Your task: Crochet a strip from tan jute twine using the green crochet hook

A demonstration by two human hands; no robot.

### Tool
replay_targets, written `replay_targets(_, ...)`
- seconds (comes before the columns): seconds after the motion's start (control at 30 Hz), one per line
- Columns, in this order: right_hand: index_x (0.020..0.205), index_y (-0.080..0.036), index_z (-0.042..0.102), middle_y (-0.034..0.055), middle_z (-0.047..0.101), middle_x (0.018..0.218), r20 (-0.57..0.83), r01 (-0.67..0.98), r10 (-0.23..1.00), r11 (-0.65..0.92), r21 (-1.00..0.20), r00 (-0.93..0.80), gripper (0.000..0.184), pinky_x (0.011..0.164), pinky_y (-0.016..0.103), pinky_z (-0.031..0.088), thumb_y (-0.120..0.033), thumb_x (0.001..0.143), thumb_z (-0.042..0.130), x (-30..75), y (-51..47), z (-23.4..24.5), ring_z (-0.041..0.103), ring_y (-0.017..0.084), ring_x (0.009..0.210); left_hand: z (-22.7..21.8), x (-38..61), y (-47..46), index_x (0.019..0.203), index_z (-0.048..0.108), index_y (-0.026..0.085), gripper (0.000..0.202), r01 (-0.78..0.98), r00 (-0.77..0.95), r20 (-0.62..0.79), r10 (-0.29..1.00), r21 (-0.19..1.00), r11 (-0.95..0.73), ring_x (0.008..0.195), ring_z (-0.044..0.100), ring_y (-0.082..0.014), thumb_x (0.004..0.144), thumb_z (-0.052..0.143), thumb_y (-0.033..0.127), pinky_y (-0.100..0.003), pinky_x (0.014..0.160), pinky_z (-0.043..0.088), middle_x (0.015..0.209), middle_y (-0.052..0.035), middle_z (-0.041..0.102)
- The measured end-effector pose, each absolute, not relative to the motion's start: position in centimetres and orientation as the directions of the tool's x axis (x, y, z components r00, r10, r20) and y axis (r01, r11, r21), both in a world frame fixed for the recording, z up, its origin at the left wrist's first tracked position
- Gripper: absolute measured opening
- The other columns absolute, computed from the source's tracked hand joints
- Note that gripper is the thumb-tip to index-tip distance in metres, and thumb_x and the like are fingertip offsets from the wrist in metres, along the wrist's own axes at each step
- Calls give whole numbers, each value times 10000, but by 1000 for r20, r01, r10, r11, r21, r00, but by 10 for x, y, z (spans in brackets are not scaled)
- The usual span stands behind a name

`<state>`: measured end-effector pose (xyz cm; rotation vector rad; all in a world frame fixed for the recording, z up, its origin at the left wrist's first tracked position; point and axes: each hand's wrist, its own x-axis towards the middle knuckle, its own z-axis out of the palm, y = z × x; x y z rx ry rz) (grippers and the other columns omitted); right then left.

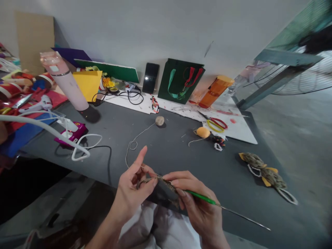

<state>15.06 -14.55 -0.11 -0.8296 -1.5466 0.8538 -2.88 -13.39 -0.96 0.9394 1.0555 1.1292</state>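
A short strip of stitched twine (158,178) is pinched between the thumb and fingers of the left hand (131,195), which is narrowly closed on it, with the forefinger raised. The strip is held just above the front edge of a dark grey table (181,155), over the person's lap. The right hand (197,204) is closed around a green-handled hook (199,196), and its long thin metal shaft (241,216) extends out to the right. Whether the hook's working tip is in the stitches cannot be told, as that spot is hidden by the fingers. A loose strand of twine (129,152) is led from the hands across the table toward a small ball of twine (159,120). Judging by how things lie, only a short length of the strip has been worked, and the ball appears to hold more twine. A larger twine piece (264,174), fitted with yellow parts and white beads, is laid well to the right and looks further along. Near the middle of the table, a small orange ball (202,132) and a pair of red-handled scissors (215,123) are seen beyond the hands.
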Motion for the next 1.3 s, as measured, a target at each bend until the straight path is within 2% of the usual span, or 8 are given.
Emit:
replay_targets(0.23,999,-266,723,57,779,955,427,-121,904,423,-898,-10,138,322,165,375,-235,997,589,143,-147,1,443,45,368,-4,-29,-133,1562,365,222,879,-208,83,-147,986,965,162,587,356,-87,774,755,239,-212,529,354,810,-12,637)
replay_targets(0.43,1027,-280,738,57,786,990,429,-90,902,424,-901,-40,162,353,184,399,-226,997,588,144,-146,-1,477,56,395,-8,-29,-134,1537,419,244,822,-222,75,-129,989,965,143,572,363,-81,789,760,248,-206,543,384,808,-8,648)
replay_targets(0.5,1051,-293,733,51,787,1006,435,-53,898,432,-900,-62,188,391,199,438,-203,1000,575,146,-147,-2,540,74,443,-10,-29,-135,1529,435,258,800,-218,60,-126,990,966,136,574,375,-82,798,760,255,-202,541,385,807,-5,651)
replay_targets(0.6,1081,-298,715,59,784,1017,465,41,878,472,-881,-110,209,502,236,531,-189,1005,553,149,-149,-1,697,141,663,-10,-28,-136,1530,437,254,798,-200,51,-129,990,970,137,592,425,-87,799,758,256,-200,547,400,813,-8,659)
replay_targets(0.7,1078,-289,699,61,783,1006,496,177,853,520,-836,-166,205,568,250,567,-172,1000,550,151,-150,4,743,178,826,-7,-26,-139,1553,390,241,833,-167,34,-122,992,978,126,617,480,-98,799,745,235,-193,547,415,808,-10,671)
replay_targets(1.0,1110,-240,647,77,770,1029,558,437,781,622,-650,-280,286,649,226,596,-42,949,517,149,-156,13,760,166,860,-15,-20,-144,1549,393,294,769,21,-59,89,994,996,-87,582,506,-104,855,706,184,-204,556,462,804,-1,716)
replay_targets(1.17,1191,-221,657,119,776,1100,624,521,734,655,-548,-267,294,664,264,621,-124,976,482,147,-163,-3,773,202,900,-16,-18,-144,1508,469,302,700,91,-137,119,983,990,-107,563,544,-116,860,722,220,-227,566,489,782,2,723)
replay_targets(1.3,1254,-242,652,106,788,1119,700,586,683,660,-470,-207,356,646,269,622,-107,959,506,143,-168,-15,786,201,867,-15,-18,-147,1444,557,316,628,142,-174,130,976,984,-106,627,616,-143,848,740,239,-245,614,525,794,-7,734)
